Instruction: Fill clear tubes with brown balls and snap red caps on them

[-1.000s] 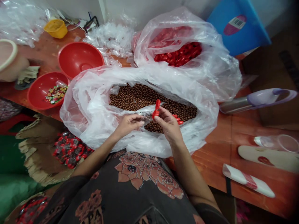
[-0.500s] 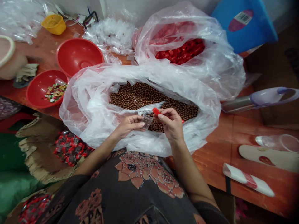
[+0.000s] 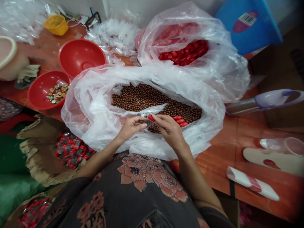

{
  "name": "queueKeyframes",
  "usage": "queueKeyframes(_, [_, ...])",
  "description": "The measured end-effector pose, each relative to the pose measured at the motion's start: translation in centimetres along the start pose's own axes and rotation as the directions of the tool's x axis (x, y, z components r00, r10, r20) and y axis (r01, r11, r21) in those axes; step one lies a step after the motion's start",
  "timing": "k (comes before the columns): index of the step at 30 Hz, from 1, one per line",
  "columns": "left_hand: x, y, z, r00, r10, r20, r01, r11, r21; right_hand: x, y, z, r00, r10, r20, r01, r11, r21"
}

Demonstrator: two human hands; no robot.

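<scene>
My left hand [image 3: 131, 127] pinches a small clear plastic container [image 3: 146, 121], partly hidden by my fingers. My right hand [image 3: 170, 130] grips a red plastic cap [image 3: 150, 117] between thumb and fingers, right against the container's edge; whether it is seated there I cannot tell. Both hands are over a large white plastic bag [image 3: 87, 104], rolled open and filled with small brown balls [image 3: 142, 98]. Several red caps [image 3: 180, 121] lie on the balls just right of my right hand's fingers.
Behind stands a bag of red caps [image 3: 187, 52], beside a heap of clear containers [image 3: 114, 34]. Two red bowls [image 3: 82, 57] sit at left. On the floor side, a torn carton [image 3: 35, 158] holds filled red-capped containers [image 3: 72, 150]. A steel tumbler [image 3: 244, 106] lies at right.
My right hand turned the red cap from upright to sideways, then moved left and brought it against the clear container. My left hand stayed nearly in place.
</scene>
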State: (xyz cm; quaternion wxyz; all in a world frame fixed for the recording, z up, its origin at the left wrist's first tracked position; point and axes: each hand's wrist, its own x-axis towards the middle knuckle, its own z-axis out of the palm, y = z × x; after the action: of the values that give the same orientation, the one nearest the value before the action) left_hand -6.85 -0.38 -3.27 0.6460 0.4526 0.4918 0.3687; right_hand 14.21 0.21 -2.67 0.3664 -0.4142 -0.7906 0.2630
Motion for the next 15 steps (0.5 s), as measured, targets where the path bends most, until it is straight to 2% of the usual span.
queueKeyframes(5, [-0.3, -0.4, 0.2, 0.997, 0.05, -0.051, -0.048, 0.998, 0.034, -0.3, 0.0, 1.1, 0.994, -0.111, 0.002, 0.11, 0.978, -0.179])
queueKeyframes(9, [-0.3, -0.1, 0.3, 0.996, 0.07, -0.062, -0.07, 0.998, 0.01, -0.3, 0.0, 2.7, 0.988, -0.146, -0.06, 0.125, 0.956, -0.266])
queueKeyframes(12, [0.0, 0.1, 1.0, 0.997, 0.044, -0.064, -0.051, 0.994, -0.096, -0.3, 0.0, 3.4, 0.982, -0.175, -0.064, 0.154, 0.955, -0.252])
queueKeyframes(15, [0.5, -0.2, 2.2, 0.997, -0.046, -0.063, 0.027, 0.962, -0.273, -0.4, 0.0, 3.7, 0.975, -0.219, -0.029, 0.207, 0.95, -0.234])
